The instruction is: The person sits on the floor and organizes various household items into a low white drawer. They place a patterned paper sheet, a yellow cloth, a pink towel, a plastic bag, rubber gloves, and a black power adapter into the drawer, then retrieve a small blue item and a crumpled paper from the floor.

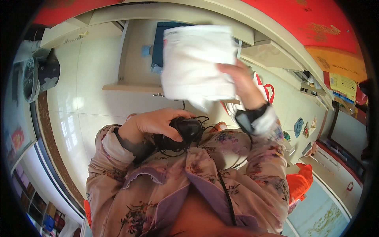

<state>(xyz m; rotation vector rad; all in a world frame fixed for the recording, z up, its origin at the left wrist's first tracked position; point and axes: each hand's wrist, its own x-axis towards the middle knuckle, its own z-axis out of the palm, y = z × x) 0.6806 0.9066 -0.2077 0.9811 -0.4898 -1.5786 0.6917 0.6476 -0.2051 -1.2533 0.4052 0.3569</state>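
My left hand [157, 123] grips a black corded object [191, 130], seemingly a computer mouse, with loops of black cable [165, 143] bunched beneath it at my lap. Raised over an open drawer, my right hand [244, 81] pinches the right edge of a white bag or packet [198, 62], which is blurred and crumpled at its lower edge. The bag hides part of the drawer [134, 87] and of a dark blue flat item [160, 44] inside it. Small light-blue plastic packets [146, 50] also lie in the drawer.
A white bag with red handles [269, 91] stands on the floor behind my right wrist. At the left is a dark bin [49, 71] beside clear plastic. Red cloth [296, 23] covers the cabinet top. An orange bag [299, 180] is at my right, and scraps [299, 126] lie on the tiles.
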